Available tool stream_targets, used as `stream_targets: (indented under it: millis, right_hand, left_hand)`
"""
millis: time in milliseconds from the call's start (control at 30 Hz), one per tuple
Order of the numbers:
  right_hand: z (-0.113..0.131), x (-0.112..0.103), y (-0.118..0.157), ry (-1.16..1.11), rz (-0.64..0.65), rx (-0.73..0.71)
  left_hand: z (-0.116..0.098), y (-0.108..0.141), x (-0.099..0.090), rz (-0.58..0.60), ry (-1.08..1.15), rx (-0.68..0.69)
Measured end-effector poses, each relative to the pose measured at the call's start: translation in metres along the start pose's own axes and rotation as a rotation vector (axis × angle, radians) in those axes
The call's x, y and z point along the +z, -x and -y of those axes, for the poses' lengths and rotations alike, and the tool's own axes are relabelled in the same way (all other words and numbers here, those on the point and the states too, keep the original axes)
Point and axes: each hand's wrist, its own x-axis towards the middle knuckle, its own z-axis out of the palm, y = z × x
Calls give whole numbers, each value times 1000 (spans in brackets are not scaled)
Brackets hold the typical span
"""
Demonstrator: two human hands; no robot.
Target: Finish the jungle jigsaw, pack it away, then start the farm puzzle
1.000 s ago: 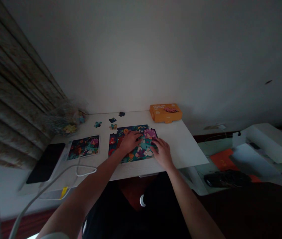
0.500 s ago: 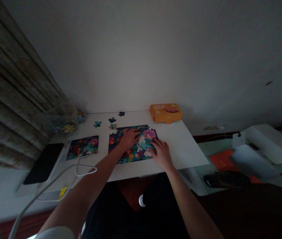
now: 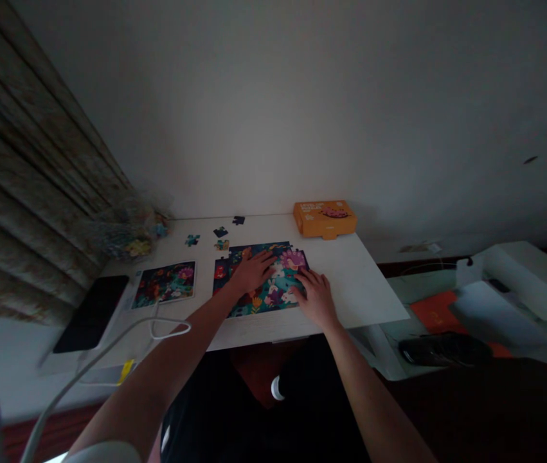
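My left hand (image 3: 252, 272) lies flat on a colourful floral jigsaw puzzle (image 3: 273, 299), fingers spread, and my right hand (image 3: 316, 298) presses on its lower right edge. Neither hand holds a separate piece. The puzzle sits on a white desk (image 3: 355, 283), and its top edge is uneven. Beyond it lie several loose pieces, including a teal one (image 3: 193, 240), a dark one (image 3: 220, 232) and a multicoloured one (image 3: 222, 244). A picture card (image 3: 164, 284) of the same floral scene lies to the left.
An orange box (image 3: 324, 219) stands at the back of the desk against the wall. A black tablet or phone (image 3: 91, 314) and a white cable (image 3: 171, 328) lie at the left. A plastic bag (image 3: 126, 235) sits by the curtain (image 3: 27, 193). Beyond the right edge are papers.
Both hands stay on the puzzle and shift only slightly. The whole scene sits a few pixels further right in the view.
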Motion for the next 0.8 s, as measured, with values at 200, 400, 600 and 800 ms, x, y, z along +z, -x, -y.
stream_targets:
  millis: [200, 400, 600, 800]
  right_hand:
    - [2, -2, 0, 7, 7, 1]
    - [1, 0, 0, 10, 1, 1]
    - [-3, 2, 2, -4, -25, -13]
    - [5, 1, -4, -17, -11, -35]
  left_hand:
    - [-9, 5, -5, 38, -26, -14]
    - [-12, 25, -9, -5, -27, -34]
    - [-2, 97, -18, 2, 3, -49]
    - [-1, 151, -26, -52, -13, -76]
